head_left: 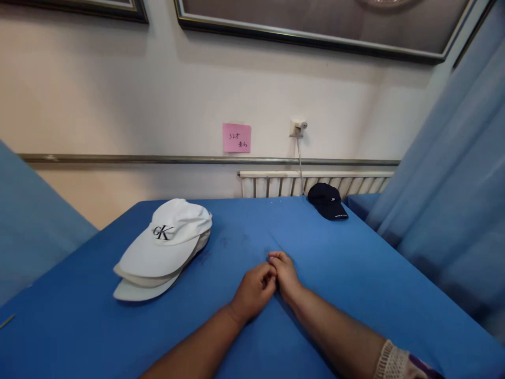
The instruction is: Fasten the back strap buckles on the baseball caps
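My left hand (254,289) and my right hand (284,273) rest side by side on the blue cloth-covered table (335,273), touching each other near its middle. Both have their fingers curled in, and nothing shows inside either. A stack of white caps (163,247), the top one with a black logo, lies to the left of my hands, about a hand's width from my left hand. A dark navy cap (327,201) sits at the table's far right edge, well beyond my right hand.
A wall runs behind the table with a pink sticky note (236,138), a white radiator (315,183) and a plugged-in cord (299,131). Blue curtains (453,173) hang at the right; blue fabric also stands at the left.
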`<state>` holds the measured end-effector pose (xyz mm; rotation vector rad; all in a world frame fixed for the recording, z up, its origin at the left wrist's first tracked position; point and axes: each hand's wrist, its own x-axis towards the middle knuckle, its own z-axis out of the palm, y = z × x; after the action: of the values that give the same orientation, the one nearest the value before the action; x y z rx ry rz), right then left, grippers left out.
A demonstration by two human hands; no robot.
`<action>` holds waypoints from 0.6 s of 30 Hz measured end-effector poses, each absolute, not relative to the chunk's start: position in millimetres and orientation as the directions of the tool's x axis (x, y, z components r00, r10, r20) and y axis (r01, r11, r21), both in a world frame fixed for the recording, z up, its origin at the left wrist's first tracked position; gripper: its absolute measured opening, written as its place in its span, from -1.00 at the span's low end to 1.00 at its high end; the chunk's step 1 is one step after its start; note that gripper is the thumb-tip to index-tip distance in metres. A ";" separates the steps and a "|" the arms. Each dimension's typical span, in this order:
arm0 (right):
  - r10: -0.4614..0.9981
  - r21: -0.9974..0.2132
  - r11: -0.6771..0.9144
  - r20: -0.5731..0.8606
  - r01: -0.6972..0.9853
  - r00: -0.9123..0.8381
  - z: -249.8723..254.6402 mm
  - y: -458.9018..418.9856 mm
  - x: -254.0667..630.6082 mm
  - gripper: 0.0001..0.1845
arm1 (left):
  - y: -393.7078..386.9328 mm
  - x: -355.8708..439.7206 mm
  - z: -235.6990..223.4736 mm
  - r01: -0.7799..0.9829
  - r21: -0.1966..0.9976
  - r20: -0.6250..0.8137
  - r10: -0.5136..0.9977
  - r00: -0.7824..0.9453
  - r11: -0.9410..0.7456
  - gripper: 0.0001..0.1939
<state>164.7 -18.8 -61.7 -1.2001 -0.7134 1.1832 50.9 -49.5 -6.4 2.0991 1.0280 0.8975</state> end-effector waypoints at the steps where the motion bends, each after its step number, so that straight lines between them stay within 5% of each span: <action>1: 0.958 -0.970 -0.038 -0.104 -0.242 0.269 -62.1 -19.8 161.6 -0.78 | -48.0 39.0 0.2 0.418 0.769 0.326 0.859 0.394 -0.484 -0.84; 4: 0.973 -0.983 -0.027 -0.067 -0.179 0.221 -64.2 -22.6 162.4 -0.78 | -43.1 -10.6 23.6 0.476 0.791 0.427 0.904 0.018 -0.383 -0.82; 7: 0.992 -0.996 -0.009 -0.021 -0.092 0.127 -69.1 -28.5 167.4 -0.82 | -42.7 -70.6 44.1 0.618 0.740 0.569 0.736 -0.366 -0.265 -0.70; 10: 0.999 -0.999 0.035 0.036 0.036 0.040 -74.4 -33.8 170.4 -0.86 | -45.7 -118.5 51.3 0.889 0.448 0.662 0.704 -0.258 -0.095 -0.60; 14: 0.995 -0.985 0.097 0.098 0.142 -0.004 -74.8 -36.8 170.8 -0.85 | -42.1 -144.7 45.0 0.993 0.046 0.522 0.845 -0.118 0.110 -0.26; 18: 0.983 -0.967 0.181 0.179 0.177 -0.027 -69.0 -39.4 169.9 -0.83 | -29.2 -149.3 47.3 0.992 -0.079 0.469 0.882 -0.052 0.101 -0.26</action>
<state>169.9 -39.4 -69.0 -1.1951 -1.4278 0.9899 -149.3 -29.2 47.3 2.3867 2.5896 0.4866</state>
